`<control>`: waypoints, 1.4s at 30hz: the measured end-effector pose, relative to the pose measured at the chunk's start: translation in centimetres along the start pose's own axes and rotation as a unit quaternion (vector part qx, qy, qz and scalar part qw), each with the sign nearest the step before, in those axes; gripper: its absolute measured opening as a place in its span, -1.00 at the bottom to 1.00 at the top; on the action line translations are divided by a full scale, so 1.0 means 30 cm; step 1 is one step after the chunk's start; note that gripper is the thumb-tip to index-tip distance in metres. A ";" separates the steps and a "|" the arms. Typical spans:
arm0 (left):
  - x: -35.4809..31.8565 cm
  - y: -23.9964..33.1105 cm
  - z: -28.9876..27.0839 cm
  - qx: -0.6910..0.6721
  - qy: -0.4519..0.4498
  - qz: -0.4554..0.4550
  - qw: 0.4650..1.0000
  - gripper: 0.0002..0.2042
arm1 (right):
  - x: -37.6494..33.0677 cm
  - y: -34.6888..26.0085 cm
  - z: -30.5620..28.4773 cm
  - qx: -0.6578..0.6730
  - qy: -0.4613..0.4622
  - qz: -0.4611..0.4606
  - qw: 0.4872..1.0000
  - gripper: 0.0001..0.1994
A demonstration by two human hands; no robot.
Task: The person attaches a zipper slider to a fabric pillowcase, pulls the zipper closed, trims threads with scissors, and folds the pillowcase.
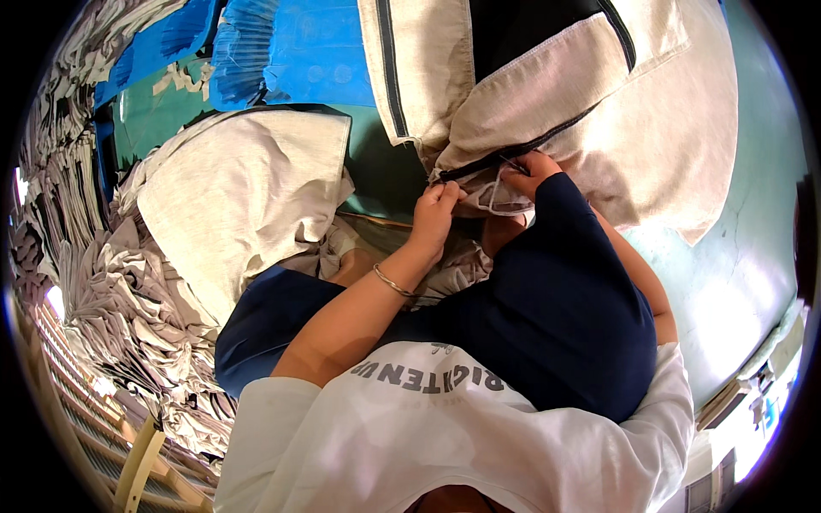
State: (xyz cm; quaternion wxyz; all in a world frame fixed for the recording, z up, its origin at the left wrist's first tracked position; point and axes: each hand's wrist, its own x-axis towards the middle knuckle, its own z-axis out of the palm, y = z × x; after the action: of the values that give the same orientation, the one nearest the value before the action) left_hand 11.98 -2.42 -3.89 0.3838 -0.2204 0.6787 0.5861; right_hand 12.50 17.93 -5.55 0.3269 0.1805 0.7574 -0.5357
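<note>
A large beige cloth garment (658,145) with black strips along its edges lies over my lap and the surface ahead. My left hand (436,209) pinches the garment's edge where a black strip ends. Just to the right, my right hand (532,173) is closed by the same black-trimmed edge. From its fingers hangs a thin, pale looped tool that looks like a pair of scissors (503,203); its blades are mostly hidden against the cloth. Both hands are close together, and the garment edge runs between them.
Another beige cloth piece (248,179) is draped at my left, beside a tall heap of stacked beige garments (111,291). Blue plastic sheeting (316,56) lies at the back left. The green floor (744,282) shows at right, and a wooden slatted piece (137,466) stands lower left.
</note>
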 end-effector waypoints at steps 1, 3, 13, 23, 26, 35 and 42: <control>0.003 -0.001 -0.013 -0.025 -0.018 -0.044 0.999 -0.72 | 0.003 0.010 0.002 0.011 -0.008 -0.016 1.000 -0.75; -0.009 0.017 -0.026 -0.041 -0.006 -0.057 0.997 -0.74 | -0.001 0.021 0.013 0.032 -0.022 -0.044 0.998 -0.79; -0.094 0.094 0.045 0.168 -0.067 0.247 0.952 -0.75 | -0.025 -0.007 0.001 0.161 -0.148 -0.059 0.974 -0.89; 0.007 0.092 0.010 -0.018 -0.081 0.001 0.997 -0.88 | -0.065 -0.059 -0.036 0.126 -0.086 -0.089 0.984 -0.77; -0.001 0.125 0.003 -0.085 -0.057 -0.032 0.994 -0.92 | -0.073 -0.074 -0.060 -0.051 -0.072 -0.256 0.963 -0.71; 0.017 0.101 0.017 0.028 -0.041 0.115 0.992 -0.81 | -0.042 -0.067 -0.071 0.107 -0.057 -0.059 0.991 -0.83; -0.027 0.089 -0.005 0.197 -0.080 0.286 0.934 -0.61 | -0.047 -0.088 -0.071 0.224 -0.073 0.019 0.972 -0.83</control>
State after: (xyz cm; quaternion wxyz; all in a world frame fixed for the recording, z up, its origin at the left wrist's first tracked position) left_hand 10.43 -2.12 -1.58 0.2894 0.1107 0.7818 0.5411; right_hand 11.23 19.08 -2.30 0.3425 0.2242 0.5891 -0.6967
